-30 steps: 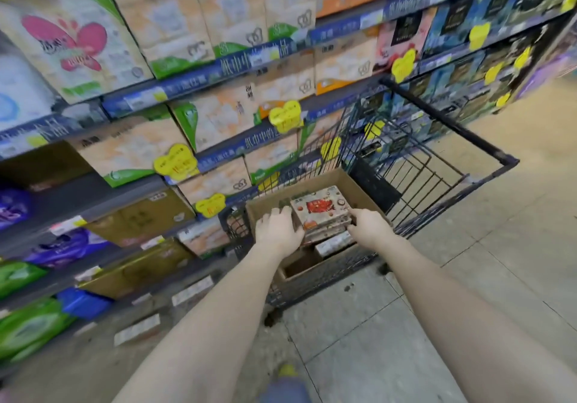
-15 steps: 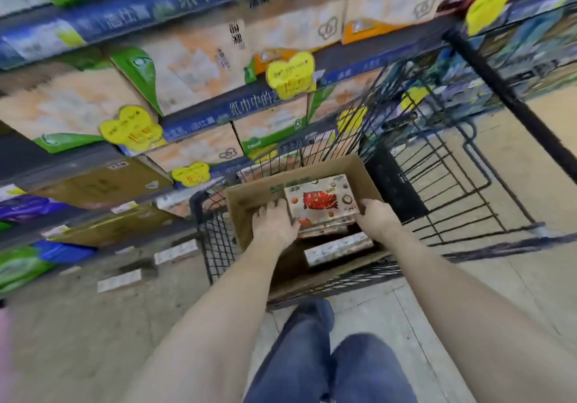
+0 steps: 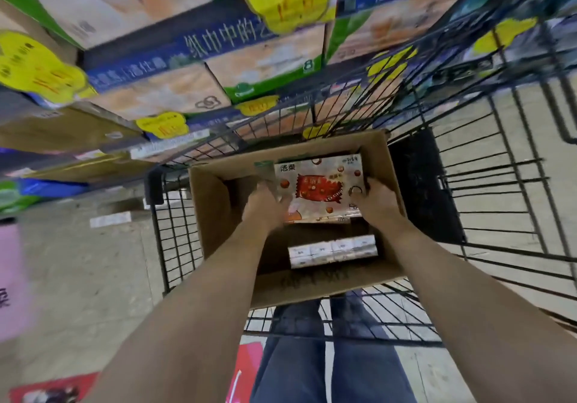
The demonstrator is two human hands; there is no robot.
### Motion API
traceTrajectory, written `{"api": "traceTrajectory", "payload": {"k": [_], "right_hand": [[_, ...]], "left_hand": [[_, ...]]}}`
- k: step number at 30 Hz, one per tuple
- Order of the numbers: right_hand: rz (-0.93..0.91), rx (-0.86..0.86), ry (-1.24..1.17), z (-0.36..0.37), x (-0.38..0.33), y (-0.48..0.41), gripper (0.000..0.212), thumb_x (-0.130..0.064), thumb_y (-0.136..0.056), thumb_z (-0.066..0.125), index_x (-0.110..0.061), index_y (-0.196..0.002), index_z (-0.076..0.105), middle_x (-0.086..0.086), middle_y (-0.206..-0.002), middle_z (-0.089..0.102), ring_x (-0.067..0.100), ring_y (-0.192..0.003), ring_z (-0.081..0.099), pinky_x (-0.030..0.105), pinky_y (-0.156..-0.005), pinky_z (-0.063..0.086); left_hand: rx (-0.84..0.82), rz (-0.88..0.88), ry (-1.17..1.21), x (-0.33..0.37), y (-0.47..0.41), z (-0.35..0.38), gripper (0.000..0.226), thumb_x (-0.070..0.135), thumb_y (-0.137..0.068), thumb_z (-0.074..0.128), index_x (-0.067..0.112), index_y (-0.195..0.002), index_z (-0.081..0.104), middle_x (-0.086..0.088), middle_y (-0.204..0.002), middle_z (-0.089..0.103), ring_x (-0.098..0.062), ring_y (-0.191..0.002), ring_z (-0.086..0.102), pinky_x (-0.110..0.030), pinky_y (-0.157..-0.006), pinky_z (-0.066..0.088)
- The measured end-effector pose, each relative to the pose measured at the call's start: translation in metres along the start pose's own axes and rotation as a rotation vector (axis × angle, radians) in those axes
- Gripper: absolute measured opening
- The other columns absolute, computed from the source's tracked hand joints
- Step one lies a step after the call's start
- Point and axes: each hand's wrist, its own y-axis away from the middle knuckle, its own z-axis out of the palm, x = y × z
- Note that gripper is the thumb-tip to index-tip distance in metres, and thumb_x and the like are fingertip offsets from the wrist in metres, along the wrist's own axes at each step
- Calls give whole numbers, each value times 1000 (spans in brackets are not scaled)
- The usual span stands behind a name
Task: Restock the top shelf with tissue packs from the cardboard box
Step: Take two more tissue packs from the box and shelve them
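Observation:
An open cardboard box (image 3: 218,215) sits inside a black wire shopping cart (image 3: 487,202). At the box's far end lies a tissue pack (image 3: 318,184) with a red candy picture on white wrap. My left hand (image 3: 265,209) grips its left end and my right hand (image 3: 374,199) grips its right end. Deeper in the box, nearer me, a row of white tissue packs (image 3: 332,251) lies on the bottom. The top shelf is out of view.
Shelves (image 3: 199,46) of large tissue boxes with yellow price tags (image 3: 37,68) rise to the left and ahead of the cart. My legs in blue jeans stand just behind the cart on a grey tiled floor (image 3: 81,277). Red packaging (image 3: 53,390) lies at the bottom left.
My head has leaned forward and down over the cart, so the box looks closer. Both hands have settled tighter on the ends of the candy-print pack, which stays in the box.

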Motion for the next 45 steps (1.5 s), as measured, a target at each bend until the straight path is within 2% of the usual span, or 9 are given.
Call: {"api": "traceTrajectory", "payload": {"k": [4,10,17,23,25,29,36,40,45], "right_hand": [[141,-67,-107,19,12,-26,40,-39,-100,59,-13,-129,62,13,-124,69,31,-112,65,36,-89,51],[64,-67,-203,21,26,-15,40,-43,-92,68,-24,-127,67,5,-122,72,27,-114,66,43,-101,52],[30,-229,-344,17,25,1,56,-59,-73,75,-31,-122,71,-7,-114,73,16,-110,67,40,-102,53],[-41,-420,-506,10,20,-8,49,-14,-82,82,-21,-128,70,-5,-117,75,12,-112,69,33,-102,53],[-48,-348,-529,13,18,-12,46,-9,-85,77,-20,-129,71,-5,-119,75,12,-114,67,29,-100,53],[-19,-21,-179,23,24,-26,41,-38,-93,64,-21,-131,65,5,-121,71,27,-114,65,38,-97,53],[119,-146,-150,37,21,-46,66,-29,-90,71,-10,-147,44,13,-140,58,31,-127,56,34,-100,45],[144,-143,-316,42,28,-53,88,-23,-82,80,-24,-156,32,8,-146,54,28,-130,53,37,-105,46],[111,-108,-366,49,37,-57,76,-10,-85,78,-30,-147,40,9,-134,58,25,-114,56,31,-88,51]], "left_hand": [[-75,-96,253,0,-18,30,54,51,-97,67,17,-136,52,-1,-125,61,-22,-108,60,-35,-85,47],[-76,-144,548,-18,-20,41,71,42,-70,88,24,-132,59,0,-119,71,-22,-109,70,-49,-98,58],[-105,-134,732,-39,12,4,87,22,-81,90,23,-150,37,2,-123,62,-18,-105,70,-40,-85,62],[-181,-126,779,-64,16,-12,86,19,-84,86,25,-156,38,0,-127,68,-23,-112,71,-48,-98,59],[-147,-129,799,-69,14,-13,85,22,-83,87,27,-154,40,-2,-131,67,-24,-114,71,-48,-96,60],[-106,-136,805,-82,10,-21,82,21,-85,86,28,-154,41,-3,-127,70,-24,-112,71,-48,-94,60],[-100,-121,746,-95,13,-42,75,19,-87,83,30,-150,44,0,-125,69,-21,-110,70,-41,-87,60],[-106,-92,748,-98,17,-48,72,19,-89,81,29,-150,43,2,-127,68,-18,-109,70,-40,-86,59],[-100,-30,729,-99,20,-64,74,21,-86,82,29,-150,45,2,-129,69,-20,-114,70,-41,-89,58]]}}
